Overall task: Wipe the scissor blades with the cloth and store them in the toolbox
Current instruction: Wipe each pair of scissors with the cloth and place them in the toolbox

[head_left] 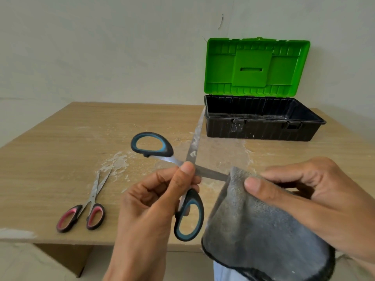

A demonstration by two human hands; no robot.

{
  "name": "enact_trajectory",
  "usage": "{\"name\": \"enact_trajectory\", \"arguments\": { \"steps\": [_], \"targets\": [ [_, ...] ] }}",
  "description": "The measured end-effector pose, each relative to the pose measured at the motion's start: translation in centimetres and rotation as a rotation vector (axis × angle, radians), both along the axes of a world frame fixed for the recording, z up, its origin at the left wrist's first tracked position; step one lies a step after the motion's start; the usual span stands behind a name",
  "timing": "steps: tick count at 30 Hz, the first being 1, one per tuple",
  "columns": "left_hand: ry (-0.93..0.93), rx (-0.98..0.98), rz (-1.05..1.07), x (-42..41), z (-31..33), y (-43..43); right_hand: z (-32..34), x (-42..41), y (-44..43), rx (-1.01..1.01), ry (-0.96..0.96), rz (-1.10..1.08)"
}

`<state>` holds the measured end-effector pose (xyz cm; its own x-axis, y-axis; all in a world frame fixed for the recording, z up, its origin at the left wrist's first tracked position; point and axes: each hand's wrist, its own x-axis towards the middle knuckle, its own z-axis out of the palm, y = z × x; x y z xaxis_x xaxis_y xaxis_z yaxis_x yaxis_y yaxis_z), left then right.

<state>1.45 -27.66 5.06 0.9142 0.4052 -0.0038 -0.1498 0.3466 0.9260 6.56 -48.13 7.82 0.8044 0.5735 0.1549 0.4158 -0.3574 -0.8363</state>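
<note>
**Q:** What did the left hand hold?

**A:** The left hand (154, 199) held the blue-handled scissors (194, 145) in the air above the near edge of the counter (50, 151). Its fingers (182, 179) were curled, with the thumb and forefinger pinching the steel at the pivot. The scissors were spread wide into a cross. One blade pointed up and away toward the toolbox (261, 128), and the other ran to the right. One handle loop sat up and to the left, and the other hung below the hand.

**Q:** And the right hand?

**A:** The right hand (316, 195) gripped the grey cloth (253, 226). Its fingers (284, 171) were curled round the cloth and the thumb pressed on top of a fold. That fold covered the tip of the right-pointing blade. The rest of the cloth hung down past the counter's edge.

**Q:** Where did the toolbox stand?

**A:** It stood at the far right of the counter, by the wall (101, 47), well apart from both hands. Its green lid (255, 65) stood upright and open above the black base.

**Q:** What else lay on the counter?

**A:** The red-handled scissors (92, 199) lay flat at the near left, clear of both hands. Their blades were slightly parted and pointed away from the person. White residue (119, 161) streaked the wood just beyond their tips, and pale smears marked the raised blade of the held pair.
</note>
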Motion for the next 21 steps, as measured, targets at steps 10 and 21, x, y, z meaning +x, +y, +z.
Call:
{"name": "enact_trajectory", "arguments": {
  "steps": [10, 21],
  "targets": [
    [0.010, 0.050, -0.043, -0.1, 0.1, -0.6, 1.0, 0.0, 0.8, 0.027, -0.069, -0.038],
    [0.067, -0.047, -0.086, 0.1, -0.2, -0.7, 0.1, 1.0, 0.5, 0.022, 0.078, 0.010]
  ]
}}
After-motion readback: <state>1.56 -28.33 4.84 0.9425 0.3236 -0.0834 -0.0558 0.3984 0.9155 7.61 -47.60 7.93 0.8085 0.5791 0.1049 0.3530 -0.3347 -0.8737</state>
